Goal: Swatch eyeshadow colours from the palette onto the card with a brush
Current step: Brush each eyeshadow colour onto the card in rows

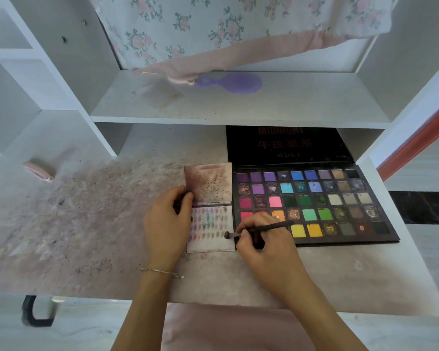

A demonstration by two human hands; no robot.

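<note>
Nearest, two bare forearms reach in from the bottom edge, the left one wearing a thin bracelet (161, 271) at the wrist. The right hand (262, 243) pinches a dark brush (260, 229) between thumb and curled fingers, the handle slanting up to the right and the rounded head touching the right edge of the card (211, 245). That card lies flat on the stained white desk (86, 236), its near half covered in rows of small coloured swatches. The left hand (167, 224) rests on the card's left side, its thumb pressed against the near left corner of the smudged, speckled upper panel (208, 182); whether the fingers beneath curl round anything cannot be told. Just right of the card, touching it, sits the open palette (340, 214), a dark tray with rows of square pans in purples, blues, pinks, greens, yellows and browns. Its black lid (287, 145) stands up behind, printed with orange lettering. Far left on the desk lies a small pink object (39, 171). Beyond, a white shelf (238, 107) holds a purple hairbrush (231, 83), and floral fabric (213, 29) with a pink hem hangs at the back
</note>
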